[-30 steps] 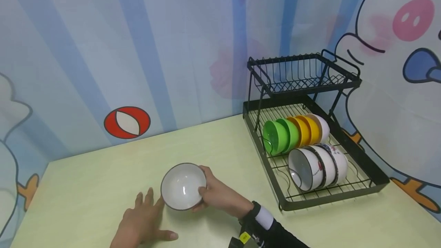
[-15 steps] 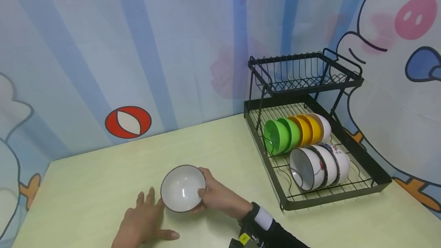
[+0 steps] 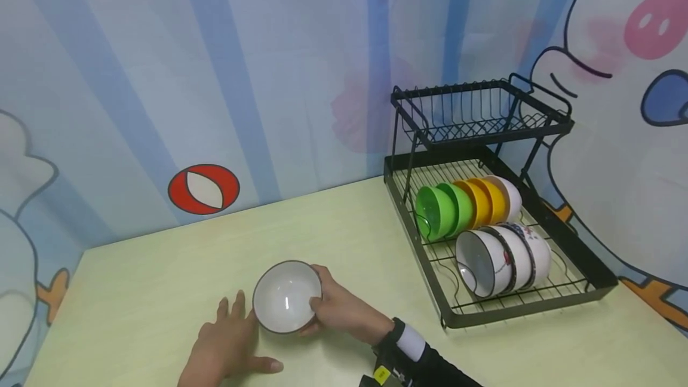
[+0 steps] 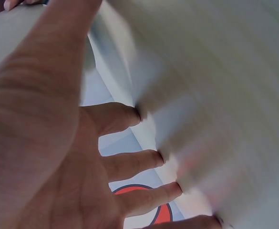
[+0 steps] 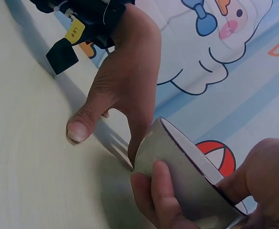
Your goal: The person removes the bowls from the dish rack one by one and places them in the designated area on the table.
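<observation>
A white bowl with a dark rim [image 3: 285, 294] is tilted above the table, its inside facing up toward the head camera. My right hand [image 3: 346, 309] grips it at the right side, thumb over the rim and fingers beneath the outside, as the right wrist view shows. My left hand [image 3: 226, 336] rests on the table just left of the bowl, fingers spread and straight, fingertips on the tabletop. Its index finger is beside the bowl's edge; whether they touch I cannot tell. In the left wrist view the left hand's fingers [image 4: 132, 164] press down on the surface.
A black two-tier dish rack [image 3: 529, 306] stands at the right. Its lower tier holds green bowls [image 3: 442, 214], yellow bowls [image 3: 486, 203], a pale bowl [image 3: 509, 199] and patterned white bowls [image 3: 484, 264], all on their sides. A printed curtain [image 3: 301, 76] hangs behind the pale table [image 3: 161, 279].
The view has shifted slightly, so the rack and backdrop sit a little further right. Both hands keep their hold and place, and the bowl is nearly unmoved.
</observation>
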### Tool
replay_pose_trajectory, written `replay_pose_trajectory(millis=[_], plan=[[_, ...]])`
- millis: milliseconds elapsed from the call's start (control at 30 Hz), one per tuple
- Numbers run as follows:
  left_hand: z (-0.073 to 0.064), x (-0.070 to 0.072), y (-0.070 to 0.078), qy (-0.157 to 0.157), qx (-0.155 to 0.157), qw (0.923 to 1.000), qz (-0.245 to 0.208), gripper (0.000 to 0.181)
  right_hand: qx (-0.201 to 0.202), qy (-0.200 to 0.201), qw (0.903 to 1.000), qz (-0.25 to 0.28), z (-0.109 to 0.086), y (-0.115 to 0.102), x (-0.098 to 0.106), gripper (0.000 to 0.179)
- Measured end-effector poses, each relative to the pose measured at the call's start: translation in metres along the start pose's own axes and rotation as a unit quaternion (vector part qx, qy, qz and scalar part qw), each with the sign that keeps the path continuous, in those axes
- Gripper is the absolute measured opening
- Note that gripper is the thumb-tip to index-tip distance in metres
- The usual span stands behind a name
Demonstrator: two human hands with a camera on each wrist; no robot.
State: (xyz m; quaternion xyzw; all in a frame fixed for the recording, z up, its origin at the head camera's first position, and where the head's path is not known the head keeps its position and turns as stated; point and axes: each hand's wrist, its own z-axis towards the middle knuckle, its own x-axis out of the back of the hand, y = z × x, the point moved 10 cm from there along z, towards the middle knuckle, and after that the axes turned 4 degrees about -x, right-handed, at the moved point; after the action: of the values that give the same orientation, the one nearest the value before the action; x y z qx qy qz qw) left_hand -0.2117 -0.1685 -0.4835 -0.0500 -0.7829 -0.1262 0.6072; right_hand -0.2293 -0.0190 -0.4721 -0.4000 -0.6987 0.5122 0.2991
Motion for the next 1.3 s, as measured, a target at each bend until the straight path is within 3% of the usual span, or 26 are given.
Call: replay_pose_trajectory(millis=[667, 967, 1300], plan=[[0.000, -0.001, -0.001, -0.019, 0.010, 0.9998, -0.002, 0.129, 0.003, 0.003, 0.9995, 0.031, 0.005, 0.006, -0.006, 0.059], [0.001, -0.003, -0.002, -0.013, 0.006, 0.9999, 0.004, 0.129, 0.014, 0.001, 0.9987, 0.049, 0.003, 0.005, -0.007, 0.055], [0.000, -0.002, -0.001, -0.014, 0.005, 0.9999, 0.008, 0.127, 0.037, 0.015, 0.9985, -0.038, 0.003, -0.003, 0.005, 0.057]])
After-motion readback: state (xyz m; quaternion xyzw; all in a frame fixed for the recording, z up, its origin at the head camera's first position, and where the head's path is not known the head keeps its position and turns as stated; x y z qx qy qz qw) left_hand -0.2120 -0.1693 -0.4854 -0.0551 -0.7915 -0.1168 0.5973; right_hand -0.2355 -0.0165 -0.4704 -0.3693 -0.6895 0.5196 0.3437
